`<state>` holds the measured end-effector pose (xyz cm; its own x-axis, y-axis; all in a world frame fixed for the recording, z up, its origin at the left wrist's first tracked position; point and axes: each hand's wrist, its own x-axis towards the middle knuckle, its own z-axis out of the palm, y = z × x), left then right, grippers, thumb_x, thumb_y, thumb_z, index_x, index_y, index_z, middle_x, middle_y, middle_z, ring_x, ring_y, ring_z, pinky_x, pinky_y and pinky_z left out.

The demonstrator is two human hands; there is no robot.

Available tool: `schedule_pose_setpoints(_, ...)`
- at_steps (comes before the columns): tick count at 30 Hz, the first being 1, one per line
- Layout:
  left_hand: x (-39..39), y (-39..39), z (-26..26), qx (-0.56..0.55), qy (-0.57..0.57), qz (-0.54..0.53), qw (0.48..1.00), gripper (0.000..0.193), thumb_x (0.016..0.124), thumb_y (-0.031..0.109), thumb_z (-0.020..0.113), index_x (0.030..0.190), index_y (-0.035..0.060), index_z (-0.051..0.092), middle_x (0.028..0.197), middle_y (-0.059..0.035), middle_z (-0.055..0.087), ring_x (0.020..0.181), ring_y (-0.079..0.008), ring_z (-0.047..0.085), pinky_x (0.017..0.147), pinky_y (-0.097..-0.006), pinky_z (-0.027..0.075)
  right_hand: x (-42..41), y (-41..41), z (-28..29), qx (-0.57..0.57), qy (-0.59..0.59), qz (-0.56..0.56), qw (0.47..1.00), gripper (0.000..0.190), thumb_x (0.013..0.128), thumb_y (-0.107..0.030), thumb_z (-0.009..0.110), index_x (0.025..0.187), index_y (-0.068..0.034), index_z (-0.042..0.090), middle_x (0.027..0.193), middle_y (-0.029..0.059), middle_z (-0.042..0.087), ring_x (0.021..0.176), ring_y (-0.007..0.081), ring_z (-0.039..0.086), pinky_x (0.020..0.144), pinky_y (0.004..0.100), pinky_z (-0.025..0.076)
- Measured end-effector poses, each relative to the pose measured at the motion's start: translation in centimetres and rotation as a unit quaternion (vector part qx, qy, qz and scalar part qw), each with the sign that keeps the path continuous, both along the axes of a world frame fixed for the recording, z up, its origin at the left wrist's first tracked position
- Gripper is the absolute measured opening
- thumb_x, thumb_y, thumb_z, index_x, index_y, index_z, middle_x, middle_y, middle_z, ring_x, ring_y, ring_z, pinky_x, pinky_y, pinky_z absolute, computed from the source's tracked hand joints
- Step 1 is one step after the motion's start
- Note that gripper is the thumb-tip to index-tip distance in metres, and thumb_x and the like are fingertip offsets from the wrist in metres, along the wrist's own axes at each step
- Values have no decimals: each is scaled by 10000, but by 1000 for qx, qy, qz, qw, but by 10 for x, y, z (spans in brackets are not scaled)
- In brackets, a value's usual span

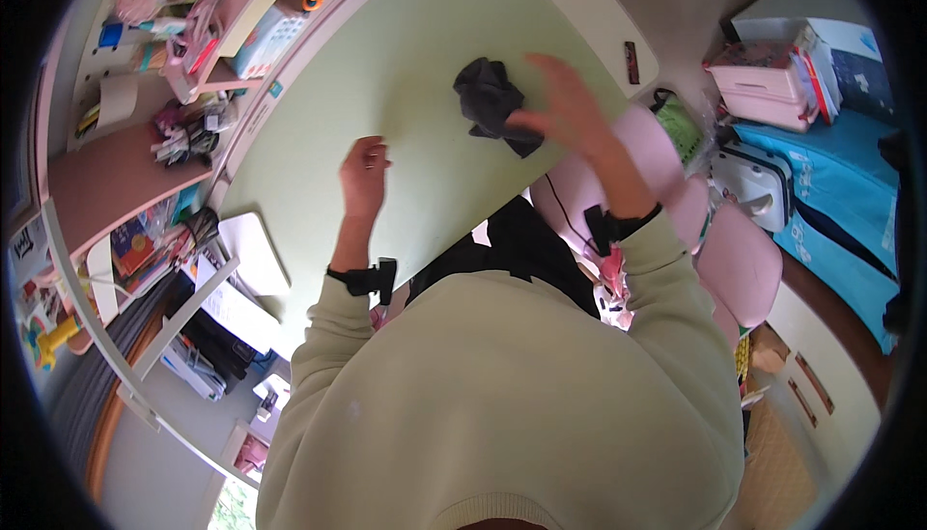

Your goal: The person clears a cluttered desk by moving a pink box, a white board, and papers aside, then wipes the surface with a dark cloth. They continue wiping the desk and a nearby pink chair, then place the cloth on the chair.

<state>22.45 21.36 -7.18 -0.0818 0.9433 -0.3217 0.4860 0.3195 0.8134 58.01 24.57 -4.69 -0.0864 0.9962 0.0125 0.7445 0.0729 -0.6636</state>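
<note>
On the pale green desktop [420, 59] lies a crumpled dark grey cloth [492, 99], right of the middle. My right hand [565, 106] is just right of the cloth and partly over its edge in the view, blurred, with thumb and fingers spread and nothing held. Whether it touches the cloth cannot be told. My left hand [364, 168] is over the desktop to the left of the cloth, its fingers curled in with nothing visible in them. Black straps circle both wrists.
Pink shelves [137, 175] with stationery and books line the left side. A white board [253, 253] lies at the desk's left corner. Pink chair parts [739, 262] stand at the right, beside a pink storage box [760, 88] and a blue fabric container [840, 204].
</note>
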Motion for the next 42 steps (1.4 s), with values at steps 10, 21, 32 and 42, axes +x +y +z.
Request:
schedule_pose_setpoints(10, 78, -52, 18, 85, 130, -285, 946, 332, 806, 188, 735, 1085, 52, 616, 1043, -135, 589, 982, -301, 598, 838, -417, 498, 42, -38, -1, -350, 210, 24, 913, 349, 870, -313, 690, 1011, 7, 673, 920, 83, 694, 822, 143, 611, 769, 302, 495)
schedule_pose_setpoints(21, 108, -91, 4, 164, 228, -405, 870, 655, 658, 258, 824, 1202, 50, 525, 1124, -140, 514, 1087, -324, 510, 853, -415, 450, 72, -112, -65, -338, 612, -183, 691, 371, 930, -263, 562, 1246, -72, 529, 1016, 99, 656, 746, 208, 656, 593, 347, 562)
schedule_pose_setpoints(32, 85, -122, 36, 233, 189, -314, 901, 650, 640, 195, 822, 1195, 59, 512, 1157, -146, 516, 1079, -335, 525, 860, -434, 462, 53, -117, 20, -231, 547, -262, 761, 351, 932, -283, 562, 1196, -52, 573, 968, 99, 676, 727, 219, 659, 638, 348, 552)
schedule_pose_setpoints(42, 30, -157, 29, 51, 196, -401, 893, 398, 708, 193, 771, 1019, 48, 569, 1010, -140, 609, 1006, -350, 599, 792, -458, 494, 36, -96, 65, -141, 233, -285, 919, 410, 926, -288, 640, 1218, -1, 617, 995, 116, 685, 826, 185, 653, 745, 323, 537)
